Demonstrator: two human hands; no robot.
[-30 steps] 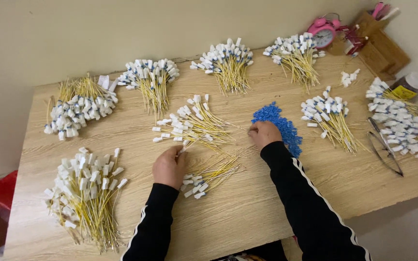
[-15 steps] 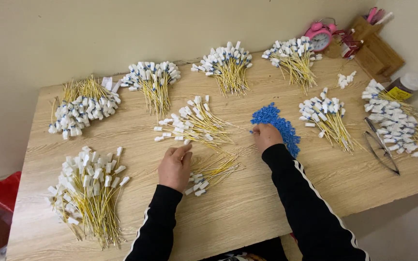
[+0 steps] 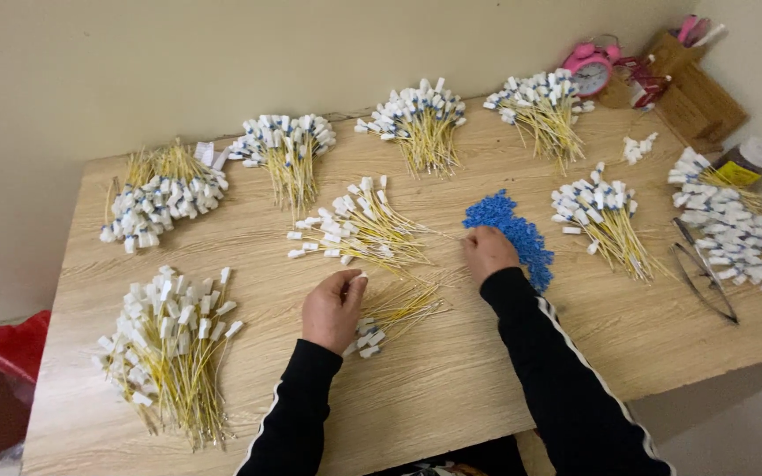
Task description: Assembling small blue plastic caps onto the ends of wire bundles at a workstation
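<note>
White-capped yellow wire [image 3: 356, 280] pinched in left hand [image 3: 332, 310] fingers over small bundle [image 3: 390, 313]; right hand [image 3: 487, 253] fingers closed at blue caps [image 3: 513, 231], 1 o'clock on bench [image 3: 451, 388].

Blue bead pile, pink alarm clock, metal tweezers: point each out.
blue bead pile [image 3: 506, 222], head view, middle of the heap.
pink alarm clock [image 3: 589, 72], head view, its face.
metal tweezers [image 3: 705, 271], head view, mid-length of the legs.

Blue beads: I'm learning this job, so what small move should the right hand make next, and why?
Probably pinch one bead from the blue beads and carry it left. The right hand rests at that heap; the left hand holds a white-capped wire over the small pile.
</note>
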